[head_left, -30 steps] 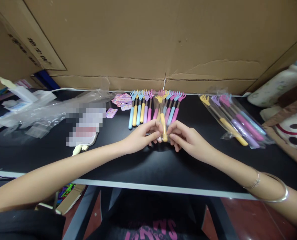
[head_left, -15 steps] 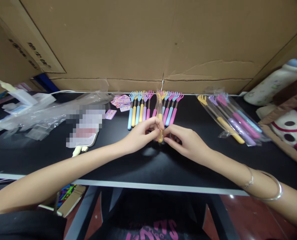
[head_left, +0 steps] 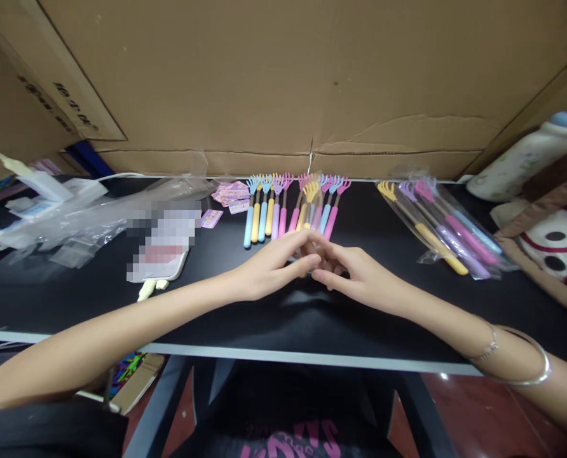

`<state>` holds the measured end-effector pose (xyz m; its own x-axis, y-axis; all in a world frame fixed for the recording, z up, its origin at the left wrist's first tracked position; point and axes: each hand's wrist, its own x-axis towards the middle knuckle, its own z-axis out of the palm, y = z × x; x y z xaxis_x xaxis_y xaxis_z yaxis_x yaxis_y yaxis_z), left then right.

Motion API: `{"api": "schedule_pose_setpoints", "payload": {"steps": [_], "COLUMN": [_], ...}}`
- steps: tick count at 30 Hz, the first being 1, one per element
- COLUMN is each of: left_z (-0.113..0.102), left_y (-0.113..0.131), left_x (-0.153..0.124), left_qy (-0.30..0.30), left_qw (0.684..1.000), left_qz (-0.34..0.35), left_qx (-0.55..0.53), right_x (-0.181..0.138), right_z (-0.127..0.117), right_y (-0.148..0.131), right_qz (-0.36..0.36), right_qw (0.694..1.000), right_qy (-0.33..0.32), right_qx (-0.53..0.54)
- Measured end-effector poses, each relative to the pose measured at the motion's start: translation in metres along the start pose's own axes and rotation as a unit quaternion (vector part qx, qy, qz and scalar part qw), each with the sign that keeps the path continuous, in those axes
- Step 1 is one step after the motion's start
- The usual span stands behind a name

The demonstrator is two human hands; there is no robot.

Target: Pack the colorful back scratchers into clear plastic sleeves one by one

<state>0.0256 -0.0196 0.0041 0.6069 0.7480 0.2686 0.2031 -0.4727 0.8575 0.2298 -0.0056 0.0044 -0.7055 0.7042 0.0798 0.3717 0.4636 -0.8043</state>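
Note:
My left hand [head_left: 276, 264] and my right hand [head_left: 348, 273] meet fingertip to fingertip at the middle of the black table [head_left: 245, 305]. Both pinch the lower end of a yellow back scratcher in a clear sleeve [head_left: 308, 202], whose claw head points away from me. The handle's end is hidden behind my fingers. Just behind it lies a row of loose pastel back scratchers [head_left: 270, 210] in blue, yellow, purple and pink.
Bagged scratchers [head_left: 443, 232] lie at the right. A pile of clear plastic bags [head_left: 88, 213] and small pink cards [head_left: 231, 192] lie at the left. A cardboard wall [head_left: 283, 83] closes the back. Plush items [head_left: 550, 242] sit at the far right edge.
The sleeved yellow scratcher has gone from upright to leaning toward the row. My fingers have closed together over its lower end and dropped nearer the table.

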Motion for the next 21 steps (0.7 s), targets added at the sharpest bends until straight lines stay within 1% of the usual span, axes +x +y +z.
{"api": "schedule_pose_setpoints", "payload": {"steps": [4, 8, 10, 12, 16, 21], "left_z": [0.001, 0.001, -0.001, -0.004, -0.007, -0.006], "left_y": [-0.002, -0.007, -0.009, -0.009, -0.013, -0.019], "left_x": [0.0, -0.002, -0.002, -0.003, -0.004, -0.005], "left_qy": [-0.002, 0.0, 0.0, 0.002, 0.013, 0.049], "left_qw": [0.995, 0.987, 0.98, 0.97, 0.93, 0.864], "left_qz": [0.051, 0.086, 0.094, 0.086, 0.073, 0.098], "left_qx": [0.082, 0.133, 0.173, 0.228, 0.36, 0.492], "right_x": [0.001, 0.002, 0.002, 0.001, 0.0, 0.001], "right_z": [-0.002, -0.004, -0.005, -0.006, -0.006, -0.005], "right_y": [0.006, 0.01, 0.01, 0.009, 0.008, 0.01], "right_qz": [0.042, 0.076, 0.081, 0.08, 0.082, 0.067], "right_qw": [0.996, 0.988, 0.985, 0.984, 0.983, 0.979], "right_qy": [-0.014, -0.02, -0.026, -0.029, -0.025, -0.021], "right_qx": [0.072, 0.136, 0.151, 0.154, 0.164, 0.194]}}
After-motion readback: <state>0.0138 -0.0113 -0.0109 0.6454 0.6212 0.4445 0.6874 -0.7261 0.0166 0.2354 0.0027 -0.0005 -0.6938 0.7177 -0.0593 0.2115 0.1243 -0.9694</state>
